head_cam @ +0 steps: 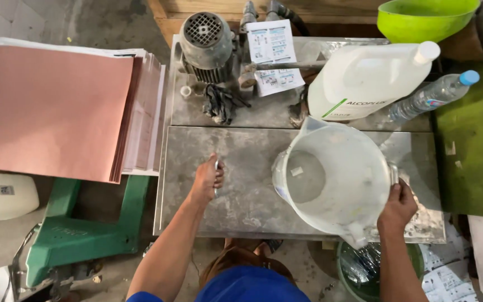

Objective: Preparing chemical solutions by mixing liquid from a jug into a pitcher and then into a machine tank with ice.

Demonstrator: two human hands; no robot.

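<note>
So the big thing here is a translucent white plastic jug (334, 179), the measuring-pitcher kind with a pour spout at the near rim and a handle on its right side. It's tilted, mouth facing up toward the camera, resting on the right half of a scuffed grey metal worktop (241, 168). Looks empty inside, apart from a small pale patch on the bottom.

Right hand (398, 204) is wrapped around the jug's handle, fingers closed on it, forearm coming straight up from below. Left hand (208, 179) is curled shut around a thin silvery metal tool (217, 173), only a short bit pokes out so I can't tell what it is. That hand sits on the worktop, well apart from the jug.

Around it: a grey electric motor (206, 47) at the back of the worktop, printed leaflets (272, 56) next to it, and a large white jerrycan (364, 78) lying on its side just behind the jug. A clear water bottle with blue cap (431, 98) lies beside that, and a lime green bowl (420, 19) is further back. On the left there's a stack of copper-coloured sheets (51, 109) over a green metal stand (79, 229). A green bucket (375, 268) sits on the floor below the jug's spout.
</note>
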